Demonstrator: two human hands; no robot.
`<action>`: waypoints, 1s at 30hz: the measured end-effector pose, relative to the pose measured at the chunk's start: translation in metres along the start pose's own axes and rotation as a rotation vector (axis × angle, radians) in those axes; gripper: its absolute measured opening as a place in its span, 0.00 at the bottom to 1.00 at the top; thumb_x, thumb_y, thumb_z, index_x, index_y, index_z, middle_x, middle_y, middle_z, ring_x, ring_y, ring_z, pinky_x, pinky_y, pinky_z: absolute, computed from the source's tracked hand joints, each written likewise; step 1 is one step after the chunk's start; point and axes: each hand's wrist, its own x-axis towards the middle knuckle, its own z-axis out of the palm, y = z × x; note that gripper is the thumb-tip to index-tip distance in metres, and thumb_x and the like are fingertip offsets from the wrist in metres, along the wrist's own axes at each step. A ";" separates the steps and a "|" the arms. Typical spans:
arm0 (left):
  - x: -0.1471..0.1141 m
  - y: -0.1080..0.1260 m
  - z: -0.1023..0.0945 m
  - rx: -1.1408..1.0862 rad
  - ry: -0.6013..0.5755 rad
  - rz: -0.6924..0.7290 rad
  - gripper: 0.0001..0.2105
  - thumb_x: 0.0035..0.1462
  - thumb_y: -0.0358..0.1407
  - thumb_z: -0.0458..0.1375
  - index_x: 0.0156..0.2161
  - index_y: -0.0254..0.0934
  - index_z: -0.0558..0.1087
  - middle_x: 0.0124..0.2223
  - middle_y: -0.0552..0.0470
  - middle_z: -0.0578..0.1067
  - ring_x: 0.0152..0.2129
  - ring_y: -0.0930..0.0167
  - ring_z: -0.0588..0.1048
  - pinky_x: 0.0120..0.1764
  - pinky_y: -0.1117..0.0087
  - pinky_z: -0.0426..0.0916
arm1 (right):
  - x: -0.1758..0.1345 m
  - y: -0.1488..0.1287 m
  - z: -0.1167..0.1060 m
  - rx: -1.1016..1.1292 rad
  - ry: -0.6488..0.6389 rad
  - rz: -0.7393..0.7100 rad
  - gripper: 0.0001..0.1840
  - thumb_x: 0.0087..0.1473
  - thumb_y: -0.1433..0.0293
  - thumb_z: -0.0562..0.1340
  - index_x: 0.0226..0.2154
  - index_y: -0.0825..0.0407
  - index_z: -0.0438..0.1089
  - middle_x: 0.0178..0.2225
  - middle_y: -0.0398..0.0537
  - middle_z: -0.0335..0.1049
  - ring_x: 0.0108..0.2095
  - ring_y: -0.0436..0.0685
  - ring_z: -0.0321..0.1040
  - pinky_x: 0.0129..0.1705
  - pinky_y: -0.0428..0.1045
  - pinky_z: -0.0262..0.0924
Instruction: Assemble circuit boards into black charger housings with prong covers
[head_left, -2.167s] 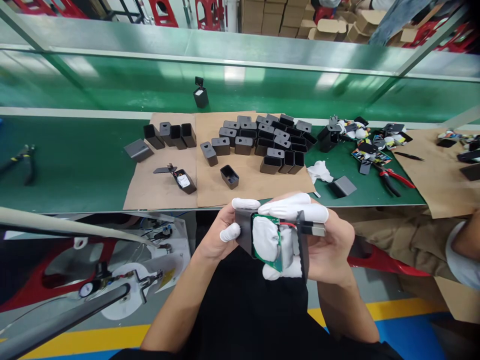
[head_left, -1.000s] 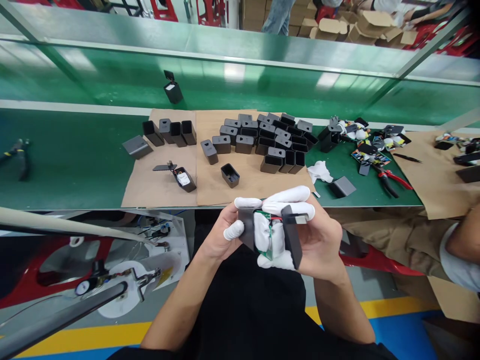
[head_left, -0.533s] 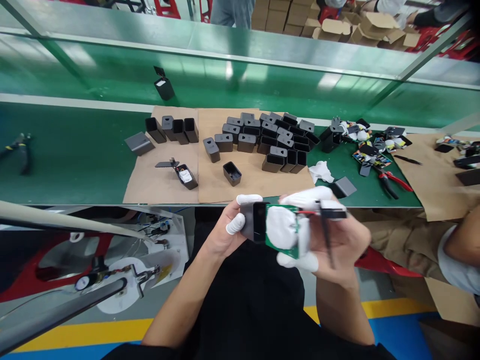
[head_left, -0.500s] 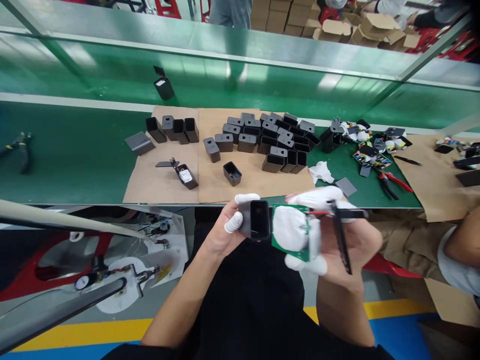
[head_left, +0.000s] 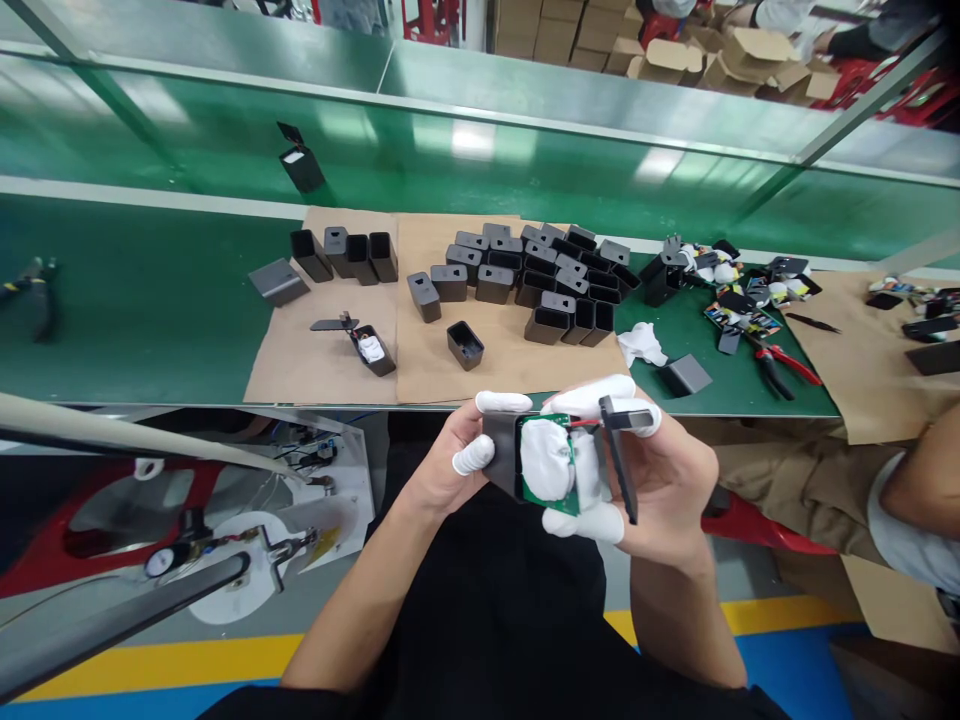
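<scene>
My left hand (head_left: 450,462), with white finger cots, is closed around a dark plastic housing (head_left: 504,455) whose open end faces right. In my right hand (head_left: 660,480), also wearing finger cots, is a green circuit board (head_left: 551,500) covered by a white pad (head_left: 546,459). The board's left edge sits at the housing's mouth, seemingly just inside it. A black end cap (head_left: 619,460) hangs on a red wire at the board's right side. Both hands are held in front of the table's near edge.
Many dark housings (head_left: 495,285) stand on brown paper (head_left: 427,375). One housing with a board inside (head_left: 373,350) lies open at left. To the right are loose circuit assemblies (head_left: 742,310), red-handled pliers (head_left: 784,365) and a white cloth (head_left: 642,344). A person's arm (head_left: 926,480) is at far right.
My right hand has moved left, bringing the circuit board from beside the housing to its mouth. The housing has turned slightly. A person across the table has gone from view.
</scene>
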 end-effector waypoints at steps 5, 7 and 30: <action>0.001 0.003 0.003 -0.015 -0.029 0.033 0.24 0.56 0.53 0.77 0.53 0.46 0.85 0.51 0.48 0.86 0.47 0.62 0.86 0.50 0.65 0.80 | 0.002 -0.001 0.001 -0.012 -0.015 -0.022 0.38 0.44 0.67 0.86 0.58 0.46 0.80 0.48 0.53 0.83 0.45 0.67 0.80 0.43 0.61 0.78; 0.001 0.004 0.005 -0.010 -0.036 0.054 0.22 0.57 0.52 0.76 0.53 0.45 0.85 0.50 0.49 0.86 0.46 0.64 0.85 0.49 0.67 0.80 | 0.002 0.000 0.002 -0.031 -0.017 -0.029 0.39 0.43 0.66 0.86 0.58 0.45 0.79 0.48 0.53 0.83 0.45 0.68 0.80 0.43 0.62 0.79; 0.003 0.008 0.009 -0.046 -0.043 0.040 0.22 0.57 0.52 0.76 0.53 0.45 0.86 0.49 0.49 0.87 0.45 0.67 0.85 0.48 0.72 0.80 | 0.000 0.003 0.010 -0.027 -0.048 -0.044 0.40 0.47 0.76 0.83 0.62 0.47 0.78 0.51 0.51 0.81 0.49 0.66 0.77 0.47 0.60 0.74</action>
